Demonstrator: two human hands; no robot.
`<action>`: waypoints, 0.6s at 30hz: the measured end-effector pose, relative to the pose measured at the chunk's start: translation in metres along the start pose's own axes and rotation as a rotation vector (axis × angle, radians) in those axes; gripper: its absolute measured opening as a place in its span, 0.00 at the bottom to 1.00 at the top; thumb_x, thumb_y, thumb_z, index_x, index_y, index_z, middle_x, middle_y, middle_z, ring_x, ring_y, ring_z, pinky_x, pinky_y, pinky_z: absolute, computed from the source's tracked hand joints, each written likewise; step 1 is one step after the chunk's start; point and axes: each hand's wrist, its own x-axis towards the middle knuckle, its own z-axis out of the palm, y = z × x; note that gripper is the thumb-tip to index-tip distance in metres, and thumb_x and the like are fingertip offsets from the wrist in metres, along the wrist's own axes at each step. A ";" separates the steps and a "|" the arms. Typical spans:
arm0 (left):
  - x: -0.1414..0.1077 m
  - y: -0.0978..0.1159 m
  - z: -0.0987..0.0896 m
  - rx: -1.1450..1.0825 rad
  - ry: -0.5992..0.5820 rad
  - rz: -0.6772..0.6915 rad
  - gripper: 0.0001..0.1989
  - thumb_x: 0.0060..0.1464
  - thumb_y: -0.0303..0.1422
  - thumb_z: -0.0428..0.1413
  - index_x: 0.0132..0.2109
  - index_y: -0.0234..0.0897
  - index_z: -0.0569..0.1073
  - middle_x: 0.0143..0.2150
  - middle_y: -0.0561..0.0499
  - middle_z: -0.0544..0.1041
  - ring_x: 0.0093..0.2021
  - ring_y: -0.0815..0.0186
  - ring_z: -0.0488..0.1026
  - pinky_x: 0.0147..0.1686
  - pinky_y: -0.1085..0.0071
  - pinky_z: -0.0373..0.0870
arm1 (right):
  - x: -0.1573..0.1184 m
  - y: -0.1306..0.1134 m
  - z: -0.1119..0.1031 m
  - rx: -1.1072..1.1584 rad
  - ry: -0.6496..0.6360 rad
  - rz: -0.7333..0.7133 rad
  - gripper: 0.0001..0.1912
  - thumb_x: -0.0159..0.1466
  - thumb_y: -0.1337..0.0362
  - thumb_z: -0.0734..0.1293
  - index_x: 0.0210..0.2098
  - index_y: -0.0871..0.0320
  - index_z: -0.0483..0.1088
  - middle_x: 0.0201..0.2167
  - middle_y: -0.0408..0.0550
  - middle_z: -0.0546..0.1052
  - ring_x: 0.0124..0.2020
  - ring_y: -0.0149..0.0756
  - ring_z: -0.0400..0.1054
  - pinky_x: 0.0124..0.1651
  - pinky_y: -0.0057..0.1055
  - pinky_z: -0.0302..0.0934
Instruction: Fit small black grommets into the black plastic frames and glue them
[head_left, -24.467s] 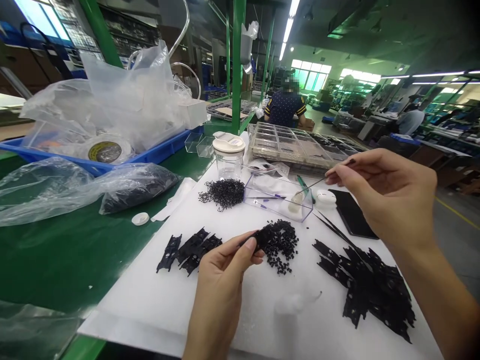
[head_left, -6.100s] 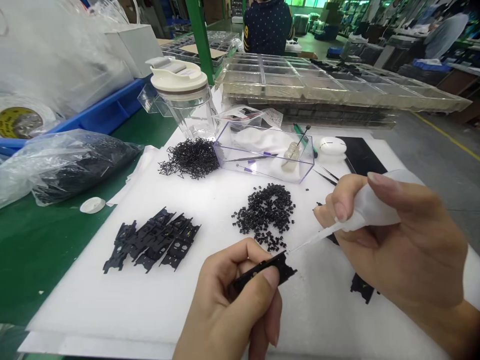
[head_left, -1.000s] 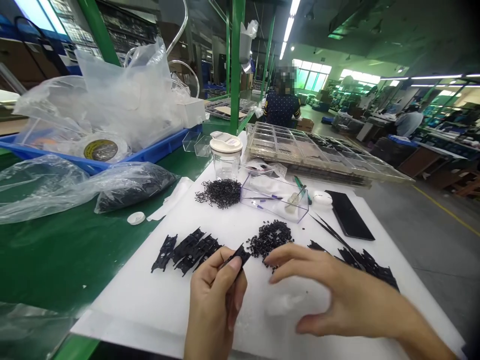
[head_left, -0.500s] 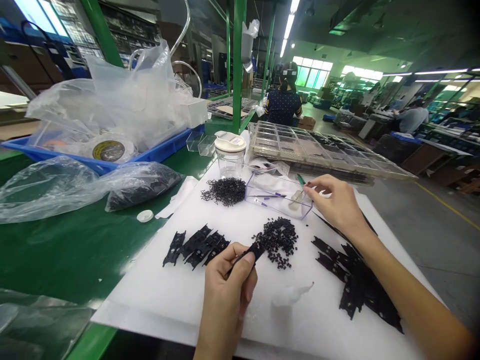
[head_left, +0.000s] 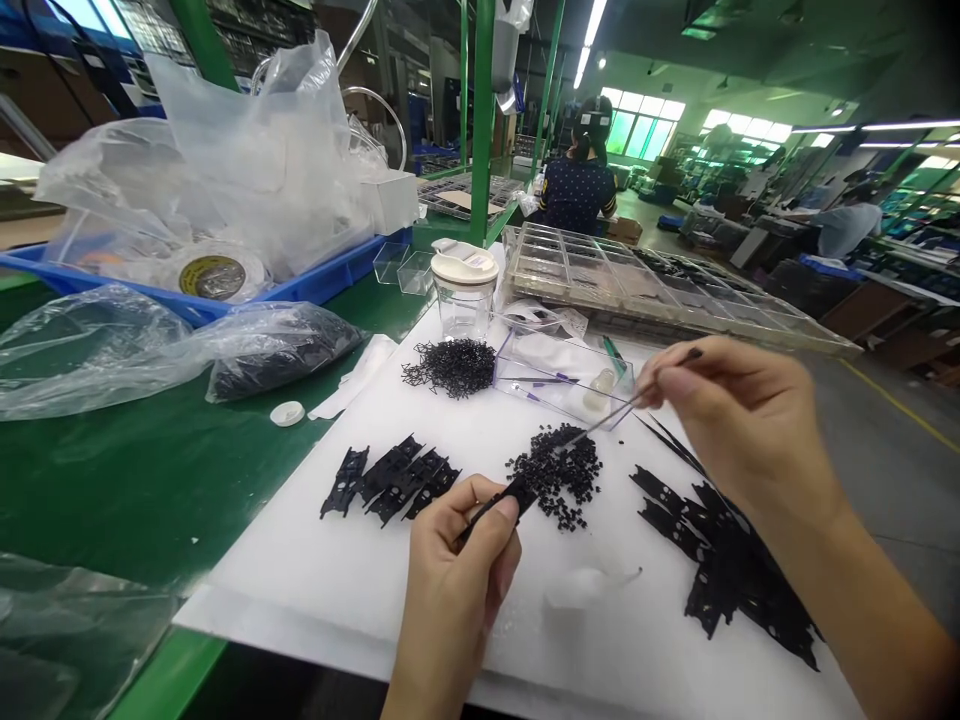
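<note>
My left hand [head_left: 469, 560] is closed on a flat black plastic part [head_left: 519, 494], pinched between thumb and fingers. Its far end overlaps a pile of tiny black pieces [head_left: 571, 462]. In a pinch grip, my right hand [head_left: 739, 410] has a thin stick-like tool [head_left: 616, 412] with a dark back end; its tip slants down over that pile. Whether the tip touches the pieces I cannot tell. Behind the stick, a small glass bottle [head_left: 600, 388] stands in a clear tray [head_left: 517, 372]. Similar black parts lie to the left [head_left: 391, 478] and right [head_left: 739, 570] on the white board [head_left: 300, 590].
A heap of thin black pieces [head_left: 454, 368] lies before a lidded clear cup [head_left: 463, 305]. A small white dropper-like bottle [head_left: 581, 588] lies near the front. Compartment trays [head_left: 600, 285] stand behind. At left are a blue bin [head_left: 300, 292] and a plastic bag [head_left: 281, 350]. A person [head_left: 579, 185] sits farther back.
My right hand has drawn back from the small glass bottle, toward me and right, and the stick now points over the pile of tiny pieces. My left hand keeps its black part.
</note>
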 end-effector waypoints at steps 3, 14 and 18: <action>0.000 0.001 0.001 0.007 0.001 -0.009 0.13 0.58 0.39 0.60 0.31 0.38 0.69 0.14 0.63 0.56 0.15 0.79 0.38 0.13 0.82 0.37 | -0.011 0.004 0.012 0.022 -0.092 0.071 0.04 0.64 0.67 0.75 0.35 0.51 0.82 0.31 0.44 0.82 0.31 0.36 0.78 0.36 0.34 0.75; -0.002 0.001 0.002 0.046 0.005 -0.003 0.11 0.59 0.38 0.58 0.31 0.38 0.70 0.14 0.63 0.56 0.15 0.79 0.39 0.12 0.83 0.38 | -0.017 0.006 0.018 0.066 -0.173 0.156 0.07 0.66 0.71 0.74 0.36 0.51 0.82 0.31 0.43 0.81 0.33 0.33 0.74 0.38 0.31 0.73; -0.002 0.001 0.003 0.057 0.010 -0.006 0.12 0.59 0.39 0.58 0.31 0.37 0.69 0.14 0.63 0.56 0.15 0.80 0.39 0.12 0.83 0.38 | -0.018 0.010 0.016 0.090 -0.142 0.116 0.06 0.66 0.70 0.73 0.37 0.51 0.82 0.33 0.44 0.81 0.33 0.33 0.74 0.36 0.30 0.73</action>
